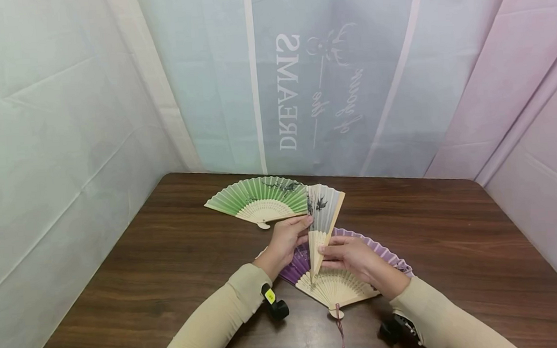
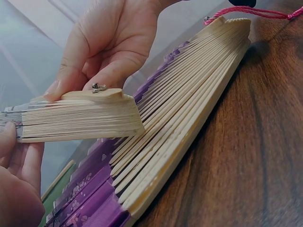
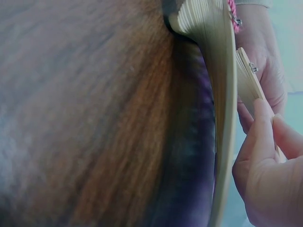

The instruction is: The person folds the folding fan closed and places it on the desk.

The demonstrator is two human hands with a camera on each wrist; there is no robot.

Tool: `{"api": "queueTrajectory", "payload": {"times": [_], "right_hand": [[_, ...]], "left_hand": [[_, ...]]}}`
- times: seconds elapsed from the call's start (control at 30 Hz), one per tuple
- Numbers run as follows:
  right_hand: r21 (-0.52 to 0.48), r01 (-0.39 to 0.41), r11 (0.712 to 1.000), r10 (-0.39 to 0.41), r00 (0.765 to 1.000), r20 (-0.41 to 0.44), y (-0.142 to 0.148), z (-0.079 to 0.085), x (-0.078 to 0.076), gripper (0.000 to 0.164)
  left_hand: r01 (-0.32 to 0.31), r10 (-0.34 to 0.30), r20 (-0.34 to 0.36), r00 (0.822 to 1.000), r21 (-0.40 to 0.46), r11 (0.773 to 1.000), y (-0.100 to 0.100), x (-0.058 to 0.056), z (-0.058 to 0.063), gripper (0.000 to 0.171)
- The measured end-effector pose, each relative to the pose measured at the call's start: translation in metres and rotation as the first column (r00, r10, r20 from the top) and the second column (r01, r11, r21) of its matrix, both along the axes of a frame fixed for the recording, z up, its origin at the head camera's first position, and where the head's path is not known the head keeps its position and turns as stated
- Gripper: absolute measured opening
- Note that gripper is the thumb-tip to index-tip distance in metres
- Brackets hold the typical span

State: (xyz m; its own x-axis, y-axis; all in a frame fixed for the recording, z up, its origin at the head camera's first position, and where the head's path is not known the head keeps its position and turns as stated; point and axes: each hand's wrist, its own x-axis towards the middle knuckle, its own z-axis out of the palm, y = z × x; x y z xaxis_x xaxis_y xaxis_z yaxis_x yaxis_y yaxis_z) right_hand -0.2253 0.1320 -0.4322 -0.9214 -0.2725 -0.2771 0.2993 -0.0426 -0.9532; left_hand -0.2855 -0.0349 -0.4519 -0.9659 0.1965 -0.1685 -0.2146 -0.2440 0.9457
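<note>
A grey-white folding fan (image 1: 328,205) with dark printed figures is partly spread, held above the table between both hands. My left hand (image 1: 287,239) pinches its left side, and my right hand (image 1: 352,254) grips the right side lower down, near the ribs. In the left wrist view the fan's pale ribs (image 2: 80,125) are bunched close, with a small metal pin (image 2: 98,87) at the pivot end. Underneath lies a purple folding fan (image 1: 376,250), spread open, its pivot towards me with a pinkish tassel (image 1: 340,329). The hands and the grey fan hide part of it.
Behind the left hand a green folding fan (image 1: 255,194) lies spread on the dark wooden table (image 1: 191,239); the grey fan overlaps its right edge in the head view. Cloth backdrops (image 1: 223,81) with printed lettering hang beyond the table. Both wrists wear black camera mounts (image 1: 275,303).
</note>
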Motion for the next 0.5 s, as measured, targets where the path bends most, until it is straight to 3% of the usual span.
{"api": "queueTrajectory", "payload": {"times": [0.23, 0.5], "right_hand": [[0.018, 0.011, 1.000, -0.011, 1.000, -0.005, -0.0009, -0.0013, -0.0001, 0.040], [0.028, 0.030, 0.999, -0.030, 0.999, -0.014, -0.0024, -0.0003, 0.0011, 0.037]], "left_hand": [[-0.009, 0.009, 0.008, 1.000, -0.019, 1.000, 0.0009, 0.0004, -0.0005, 0.037], [-0.015, 0.015, -0.009, 1.000, -0.023, 1.000, 0.0019, 0.0005, -0.0016, 0.036]]}}
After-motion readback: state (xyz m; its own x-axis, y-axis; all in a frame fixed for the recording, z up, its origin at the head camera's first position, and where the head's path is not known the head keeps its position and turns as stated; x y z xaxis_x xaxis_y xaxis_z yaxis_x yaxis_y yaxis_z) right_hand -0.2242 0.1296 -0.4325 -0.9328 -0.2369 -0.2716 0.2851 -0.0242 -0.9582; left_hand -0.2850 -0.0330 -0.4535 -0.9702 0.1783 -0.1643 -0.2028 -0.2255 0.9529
